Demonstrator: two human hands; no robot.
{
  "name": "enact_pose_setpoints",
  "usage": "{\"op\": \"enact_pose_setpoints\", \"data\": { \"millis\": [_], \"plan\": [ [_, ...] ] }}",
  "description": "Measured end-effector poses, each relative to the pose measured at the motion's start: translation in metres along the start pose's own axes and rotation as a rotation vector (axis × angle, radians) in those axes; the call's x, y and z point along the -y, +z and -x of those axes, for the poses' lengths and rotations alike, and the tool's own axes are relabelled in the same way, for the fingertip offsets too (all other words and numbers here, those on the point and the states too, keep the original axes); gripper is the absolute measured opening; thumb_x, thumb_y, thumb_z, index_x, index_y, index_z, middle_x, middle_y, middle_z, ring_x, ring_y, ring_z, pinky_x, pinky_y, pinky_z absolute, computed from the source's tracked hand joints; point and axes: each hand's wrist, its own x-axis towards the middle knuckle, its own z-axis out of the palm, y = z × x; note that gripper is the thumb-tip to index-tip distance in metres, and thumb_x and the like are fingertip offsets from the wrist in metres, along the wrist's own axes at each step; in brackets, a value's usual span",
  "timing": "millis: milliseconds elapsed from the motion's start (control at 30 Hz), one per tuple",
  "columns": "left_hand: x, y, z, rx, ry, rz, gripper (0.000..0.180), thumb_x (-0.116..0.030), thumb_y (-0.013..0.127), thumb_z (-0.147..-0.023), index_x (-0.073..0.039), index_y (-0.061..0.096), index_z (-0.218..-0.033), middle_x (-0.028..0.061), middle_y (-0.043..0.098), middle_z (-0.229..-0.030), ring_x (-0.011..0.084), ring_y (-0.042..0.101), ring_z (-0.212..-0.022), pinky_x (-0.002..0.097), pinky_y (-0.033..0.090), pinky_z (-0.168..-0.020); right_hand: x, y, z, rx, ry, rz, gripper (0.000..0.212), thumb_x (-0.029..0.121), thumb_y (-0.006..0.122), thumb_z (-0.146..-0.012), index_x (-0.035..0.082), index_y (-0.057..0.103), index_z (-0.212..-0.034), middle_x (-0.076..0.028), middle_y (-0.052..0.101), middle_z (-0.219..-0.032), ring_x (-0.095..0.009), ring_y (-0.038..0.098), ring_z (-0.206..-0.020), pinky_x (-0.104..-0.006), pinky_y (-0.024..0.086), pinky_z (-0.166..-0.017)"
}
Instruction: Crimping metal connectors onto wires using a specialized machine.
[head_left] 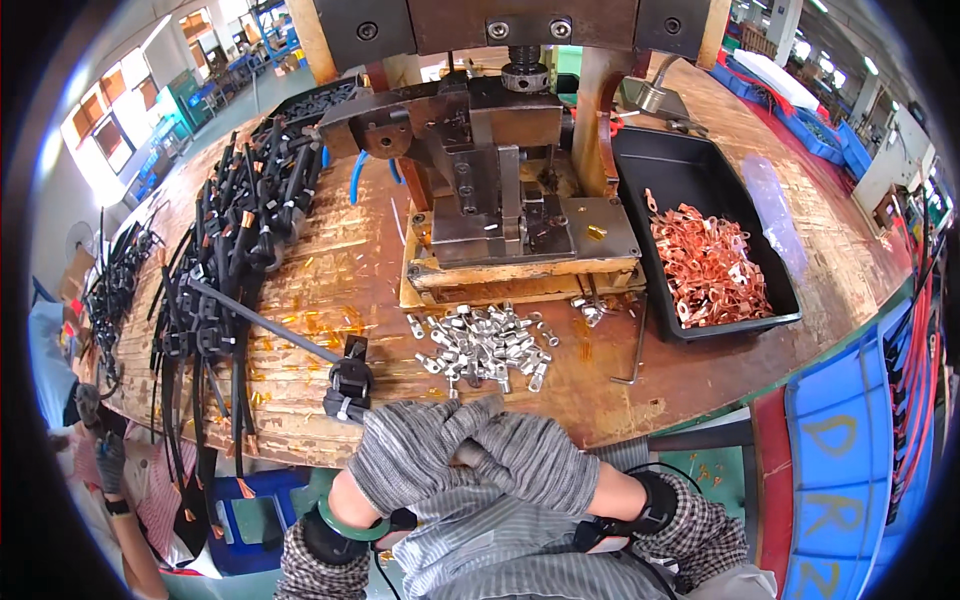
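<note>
We have both hands together at the near edge of the worktop: the left hand and the right hand, in grey knitted gloves, touch each other in front of the body. Most of the fingers are hidden, so we cannot tell how wide either grip is, or whether anything is tucked inside.

The silver metal pieces lie in a loose heap just beyond the gloves, in front of the press. A black plug on a grey cable lies just beside the left hand, with a pile of black cables farther left. The copper pieces fill part of the black tray to the right of the press.

We judge this to be a pause between pieces of handwork. Any next move calls for parting the hands first, then fingertip care, as the silver pieces are small and jumbled.
</note>
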Motion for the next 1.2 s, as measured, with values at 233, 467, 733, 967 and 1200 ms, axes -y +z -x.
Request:
{"op": "enact_pose_setpoints", "data": {
  "millis": [233, 467, 733, 967, 1200],
  "plan": [
    [0.011, 0.001, -0.003, 0.008, -0.049, 0.067, 0.056, -0.025, 0.076, -0.061, -0.011, 0.056, -0.112, 0.0036, 0.066, -0.076, 0.0214, 0.064, -0.067, 0.0271, 0.049, -0.059, 0.000, -0.014, -0.006, -0.014, -0.150, 0.339, 0.028, 0.032, 0.049, -0.086, 0.005, 0.057, -0.090, -0.012, 0.058, -0.068, -0.026, 0.058, -0.060, -0.0360, 0.046, -0.052],
    [0.008, -0.007, -0.015, -0.096, 0.002, 0.319, 0.036, -0.028, 0.064, -0.078, -0.012, 0.056, -0.109, 0.0088, 0.064, -0.078, 0.0259, 0.063, -0.068, 0.0318, 0.049, -0.060, -0.017, -0.005, 0.001, -0.221, -0.225, 0.226, 0.024, 0.028, 0.055, -0.084, 0.007, 0.060, -0.094, -0.008, 0.054, -0.062, -0.020, 0.054, -0.051, -0.0278, 0.043, -0.043],
    [0.011, -0.009, -0.020, -0.224, -0.004, 0.084, 0.025, -0.035, 0.058, -0.081, -0.017, 0.062, -0.099, 0.0041, 0.059, -0.075, 0.0221, 0.058, -0.060, 0.0328, 0.043, -0.049, -0.053, -0.022, 0.017, -0.669, 0.431, -0.952, 0.027, 0.029, 0.053, -0.088, 0.003, 0.059, -0.086, -0.009, 0.059, -0.067, -0.020, 0.056, -0.054, -0.0284, 0.046, -0.052],
    [0.009, -0.003, -0.029, -0.238, -0.002, -0.065, 0.023, -0.031, 0.059, -0.080, -0.017, 0.064, -0.099, 0.0047, 0.056, -0.072, 0.0220, 0.055, -0.058, 0.0345, 0.042, -0.050, -0.066, -0.060, -0.025, -0.032, 0.304, 0.736, 0.023, 0.027, 0.052, -0.084, 0.006, 0.060, -0.087, -0.013, 0.061, -0.080, -0.028, 0.060, -0.081, -0.0386, 0.049, -0.067],
    [0.009, 0.005, -0.035, -0.260, 0.003, -0.300, 0.018, -0.020, 0.054, -0.082, -0.008, 0.058, -0.095, 0.0086, 0.059, -0.080, 0.0252, 0.058, -0.066, 0.0367, 0.045, -0.052, -0.067, -0.057, -0.043, 0.115, 0.386, 0.840, 0.019, 0.021, 0.053, -0.079, 0.008, 0.060, -0.091, -0.012, 0.060, -0.087, -0.028, 0.058, -0.085, -0.0394, 0.048, -0.070]
  ]
}}
